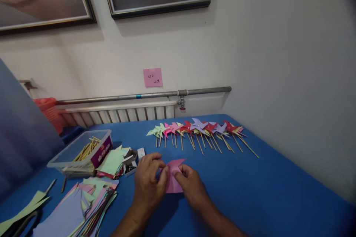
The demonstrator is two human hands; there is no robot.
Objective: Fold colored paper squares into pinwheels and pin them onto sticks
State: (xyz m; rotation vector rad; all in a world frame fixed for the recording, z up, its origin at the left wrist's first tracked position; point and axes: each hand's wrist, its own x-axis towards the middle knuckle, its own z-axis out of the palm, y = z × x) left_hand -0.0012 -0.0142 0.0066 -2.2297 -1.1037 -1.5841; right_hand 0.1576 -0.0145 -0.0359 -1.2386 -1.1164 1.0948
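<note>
A piece of pink paper (174, 184) is held up over the blue table between my two hands, its top corner pointing to the upper right. My left hand (150, 177) pinches its left side with thumb and fingers. From the right, my right hand (191, 185) grips the paper, the thumb lying on its face near the middle. Just beyond my left hand stands a small open box (129, 164) of dark metal bits, too small to make out. Farther back lies a row of finished paper pinwheels (198, 125) on sticks.
A clear plastic bin (62, 155) with wooden sticks (87, 150) stands on the left. Stacked coloured paper (63, 214) lies nearer, beside green strips (23, 213) over a dark-handled tool. A pipe (119, 98) and radiator run along the wall behind the blue table (267, 200).
</note>
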